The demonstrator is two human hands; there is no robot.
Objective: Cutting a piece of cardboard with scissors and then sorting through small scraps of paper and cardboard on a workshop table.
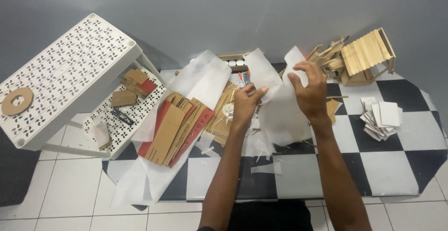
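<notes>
Both hands are up over the far middle of the checkered counter, sharing one sheet of thin white paper. The left hand has its grip pinching the sheet's left edge, thumb on top. The right hand has its grip curled over the sheet's top right corner, fingers closed on it. The paper hangs between them, drooping toward the counter. Flattened cardboard lies near the left edge, and small white cards near the right.

My left hand and right hand were bare, without gloves, rings or a watch. My forearms were uncovered to the elbows, no sleeves showing. Below them I wore something dark.
</notes>
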